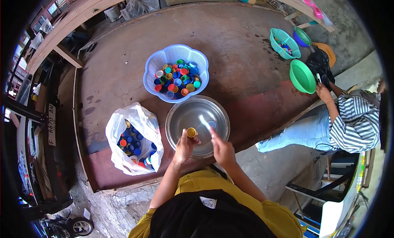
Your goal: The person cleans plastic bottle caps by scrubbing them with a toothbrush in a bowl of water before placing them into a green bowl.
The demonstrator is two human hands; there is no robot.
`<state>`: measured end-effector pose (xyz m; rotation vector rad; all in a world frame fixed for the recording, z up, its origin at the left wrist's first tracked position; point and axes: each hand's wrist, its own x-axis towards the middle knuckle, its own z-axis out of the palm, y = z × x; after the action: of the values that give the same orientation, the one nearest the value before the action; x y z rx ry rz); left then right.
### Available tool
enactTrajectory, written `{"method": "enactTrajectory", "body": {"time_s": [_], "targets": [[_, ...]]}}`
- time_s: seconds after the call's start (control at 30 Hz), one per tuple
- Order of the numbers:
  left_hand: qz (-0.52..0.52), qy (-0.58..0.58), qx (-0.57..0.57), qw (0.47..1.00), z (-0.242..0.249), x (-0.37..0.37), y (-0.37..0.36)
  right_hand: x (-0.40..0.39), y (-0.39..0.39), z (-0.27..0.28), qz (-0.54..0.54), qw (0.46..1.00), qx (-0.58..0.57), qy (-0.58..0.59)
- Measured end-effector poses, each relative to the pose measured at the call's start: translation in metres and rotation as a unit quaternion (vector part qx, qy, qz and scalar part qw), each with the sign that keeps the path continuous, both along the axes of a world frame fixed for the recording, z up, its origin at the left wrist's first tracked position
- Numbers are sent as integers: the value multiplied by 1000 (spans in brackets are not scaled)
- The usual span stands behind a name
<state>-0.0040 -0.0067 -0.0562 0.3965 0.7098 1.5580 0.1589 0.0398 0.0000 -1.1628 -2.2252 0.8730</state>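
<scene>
My left hand [184, 149] is closed on a yellow bottle cap [191, 132], its hollow side facing up. In my right hand [223, 151] is a slim white tool [204, 121], smeared by motion; its exact kind does not show. Both hands are over the near part of a steel basin [172, 115]. A small blue cap [211, 124] seems to lie in that basin, right by the tool. Just behind stands a light-blue plastic basket [152, 62] with many coloured bottle caps. To the left, an open white plastic bag [116, 122] contains more caps, mostly blue.
The brown tabletop [242, 45] has a raised wooden edge on the left. At the far right a person in a striped shirt [353, 121] handles something beside a green basin [303, 75]. Behind it is a teal basket [276, 36] with caps.
</scene>
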Motion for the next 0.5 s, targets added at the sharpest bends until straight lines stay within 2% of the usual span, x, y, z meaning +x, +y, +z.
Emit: {"method": "enactTrajectory", "body": {"time_s": [0.03, 0.07, 0.1, 0.13, 0.17, 0.2, 0.27, 0.3, 0.33, 0.37, 0.4, 0.43, 0.47, 0.5], "targets": [[6, 0, -8, 1000, -1, -1, -1, -4, 2, 0, -44, 999, 3, 19], [13, 0, -16, 1000, -2, 0, -1, -4, -2, 4, -13, 995, 51, 89], [20, -1, -25, 999, 2, 1, 0, -2, -7, 2, 25, 997, 43, 64], [75, 14, -109, 991, 18, 6, 3, 0, -14, -1, 63, 996, 37, 42], [51, 9, -83, 995, 14, 5, 3, 1, -16, -3, 99, 994, 33, 19], [27, 4, -57, 998, 6, 3, 1, 1, -11, -4, 69, 997, 32, -33], [-8, -26, -8, 1000, -9, 1, -3, -3, -6, -2, 19, 999, 27, 27], [28, -12, -54, 998, -3, 3, -1, -5, -6, -2, -8, 998, 24, 58], [64, 1, -101, 993, 7, 9, 3, -4, -12, -6, 32, 996, 18, 80], [99, 15, -147, 984, 13, 12, 4, -1, -16, -6, 43, 998, 9, 45], [108, 16, -126, 986, 8, 9, 4, 0, -18, -3, 54, 998, 2, 11], [62, 4, -77, 995, -4, 4, 2, 1, -18, -1, 66, 998, -3, -23], [18, -10, -27, 999, -19, -1, 0, 0, -12, -5, 43, 999, 12, 15], [-25, -24, 21, 999, -14, -2, -1, -1, -12, -5, 26, 998, 19, 59]]}}
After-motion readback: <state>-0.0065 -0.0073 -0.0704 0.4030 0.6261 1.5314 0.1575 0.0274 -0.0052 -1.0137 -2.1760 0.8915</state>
